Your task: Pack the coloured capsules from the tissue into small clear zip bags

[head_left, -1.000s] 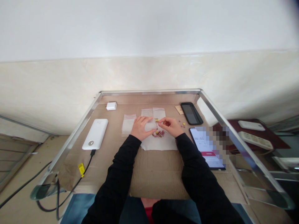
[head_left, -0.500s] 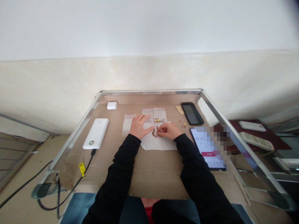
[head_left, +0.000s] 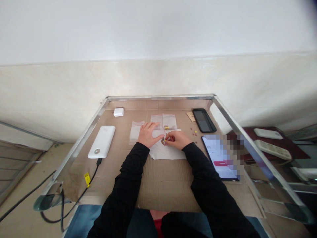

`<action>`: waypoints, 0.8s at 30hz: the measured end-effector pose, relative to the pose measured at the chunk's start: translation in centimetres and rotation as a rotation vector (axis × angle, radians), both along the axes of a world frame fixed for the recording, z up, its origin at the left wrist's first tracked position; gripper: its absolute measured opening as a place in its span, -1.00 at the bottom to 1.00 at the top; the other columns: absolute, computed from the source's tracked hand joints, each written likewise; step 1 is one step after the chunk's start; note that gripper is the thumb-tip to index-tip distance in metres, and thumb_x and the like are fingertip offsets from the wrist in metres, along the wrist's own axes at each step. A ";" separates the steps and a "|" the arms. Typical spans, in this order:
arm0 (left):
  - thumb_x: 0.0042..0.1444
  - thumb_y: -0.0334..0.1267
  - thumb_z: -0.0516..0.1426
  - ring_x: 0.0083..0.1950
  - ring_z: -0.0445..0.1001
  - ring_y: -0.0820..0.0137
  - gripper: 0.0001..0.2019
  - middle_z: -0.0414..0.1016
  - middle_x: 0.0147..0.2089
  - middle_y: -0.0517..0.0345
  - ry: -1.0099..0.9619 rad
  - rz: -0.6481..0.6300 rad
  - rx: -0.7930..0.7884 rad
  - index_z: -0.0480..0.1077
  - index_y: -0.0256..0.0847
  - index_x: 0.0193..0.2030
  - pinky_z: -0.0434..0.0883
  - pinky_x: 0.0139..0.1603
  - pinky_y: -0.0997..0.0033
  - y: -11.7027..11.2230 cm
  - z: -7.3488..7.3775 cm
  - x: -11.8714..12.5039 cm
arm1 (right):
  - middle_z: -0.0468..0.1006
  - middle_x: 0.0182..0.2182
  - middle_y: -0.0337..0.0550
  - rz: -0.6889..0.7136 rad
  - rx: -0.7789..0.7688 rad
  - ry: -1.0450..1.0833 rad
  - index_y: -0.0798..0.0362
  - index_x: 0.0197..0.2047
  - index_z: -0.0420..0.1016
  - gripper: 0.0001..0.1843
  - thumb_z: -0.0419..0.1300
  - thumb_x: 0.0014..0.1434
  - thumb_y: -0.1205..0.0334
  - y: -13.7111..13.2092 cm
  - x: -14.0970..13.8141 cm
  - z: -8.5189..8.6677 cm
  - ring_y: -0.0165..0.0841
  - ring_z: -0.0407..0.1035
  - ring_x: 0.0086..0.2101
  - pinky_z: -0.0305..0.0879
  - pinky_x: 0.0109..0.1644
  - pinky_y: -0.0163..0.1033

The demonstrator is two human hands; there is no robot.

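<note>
On a white paper sheet [head_left: 164, 153] lies a small pile of brown and reddish capsules and pills [head_left: 163, 141], partly covered by my fingers. My left hand [head_left: 148, 134] rests flat on the paper's left side with fingers spread, its thumb pointing at the pile. My right hand [head_left: 178, 140] is closed in a pinch at the pile's right edge, with a small yellowish pill at the fingertips. Just beyond the hands is a clear zip bag [head_left: 169, 121] with yellow capsules [head_left: 166, 127] in it. Another flat clear bag [head_left: 135, 132] lies left of my left hand.
A white power bank [head_left: 102, 142] with a black cable and a white charger [head_left: 119, 112] lie at left. Several loose pills [head_left: 194, 132], a black phone case [head_left: 204, 120] and a lit phone [head_left: 219, 157] are at right. A metal frame [head_left: 160, 98] edges the cardboard-covered table.
My right fingers have shifted slightly left, closer over the pile, and now hide more of it. My left hand has stayed where it was.
</note>
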State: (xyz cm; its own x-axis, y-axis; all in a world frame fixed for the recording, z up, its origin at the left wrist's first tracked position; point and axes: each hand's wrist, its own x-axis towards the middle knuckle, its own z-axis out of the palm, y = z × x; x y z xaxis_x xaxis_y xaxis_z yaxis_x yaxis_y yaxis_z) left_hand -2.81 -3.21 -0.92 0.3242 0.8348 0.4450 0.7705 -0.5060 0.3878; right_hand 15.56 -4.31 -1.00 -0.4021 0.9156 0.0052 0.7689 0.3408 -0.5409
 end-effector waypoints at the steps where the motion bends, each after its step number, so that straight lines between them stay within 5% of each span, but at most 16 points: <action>1: -0.13 0.03 0.14 -0.08 0.28 0.27 -0.49 0.38 -0.14 0.12 0.000 0.001 0.000 0.26 -0.12 -0.03 0.13 0.01 0.20 0.0 0.0 0.0 | 0.34 -0.64 -0.30 -0.006 0.006 0.000 0.05 -0.46 0.48 -0.76 0.17 -0.09 0.04 0.0 -0.1 -0.1 -0.54 0.12 -0.61 -0.11 -0.53 -0.38; 24: -0.14 0.04 0.14 -0.09 0.29 0.27 -0.48 0.38 -0.14 0.13 0.002 0.001 0.000 0.26 -0.13 -0.03 0.14 0.02 0.20 0.1 -0.2 0.0 | 0.31 -0.65 -0.28 -0.072 0.100 0.005 0.07 -0.51 0.43 -0.82 0.09 -0.03 0.17 0.2 -0.5 -0.4 -0.51 0.12 -0.60 -0.09 -0.51 -0.37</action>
State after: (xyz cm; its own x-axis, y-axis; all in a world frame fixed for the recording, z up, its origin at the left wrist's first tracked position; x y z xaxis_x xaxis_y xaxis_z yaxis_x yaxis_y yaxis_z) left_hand -2.83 -3.12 -1.13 0.3244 0.8348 0.4448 0.7716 -0.5055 0.3862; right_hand 15.11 -4.13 -1.36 -0.3353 0.9367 0.1003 0.7905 0.3377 -0.5110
